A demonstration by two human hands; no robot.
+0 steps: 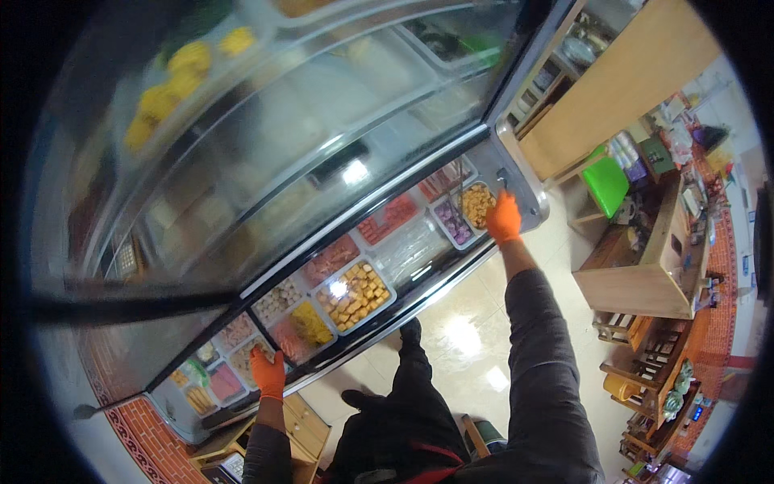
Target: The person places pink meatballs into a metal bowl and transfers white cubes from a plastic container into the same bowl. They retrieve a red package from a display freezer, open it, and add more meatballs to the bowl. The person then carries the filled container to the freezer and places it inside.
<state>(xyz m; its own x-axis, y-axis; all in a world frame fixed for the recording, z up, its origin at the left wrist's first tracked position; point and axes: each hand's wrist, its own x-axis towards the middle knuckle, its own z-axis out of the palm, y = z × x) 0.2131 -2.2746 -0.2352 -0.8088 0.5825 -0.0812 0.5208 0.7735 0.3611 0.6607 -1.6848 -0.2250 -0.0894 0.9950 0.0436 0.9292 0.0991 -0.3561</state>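
My right hand (504, 218), in an orange glove, is at the right end of a glass-fronted food display case, beside a container of brown-yellow fried pieces (478, 204). Its fingertips are too small to read. Left of that stands a tray of purple chunks (453, 222). Over the left part of the case is my left hand (267, 370), also gloved in orange, at a tray of pale food (245, 362); whether it grips anything is unclear. Between the hands lie a tray of golden cubes (355, 296), yellow strips (311, 323) and red meat pieces (388, 218).
The case's metal front edge (387, 330) runs between me and the trays, with curved glass (338, 121) beyond. A wooden cabinet (302, 426) stands lower left. To the right are a green-seated chair (606, 183) and a wooden counter (635, 290).
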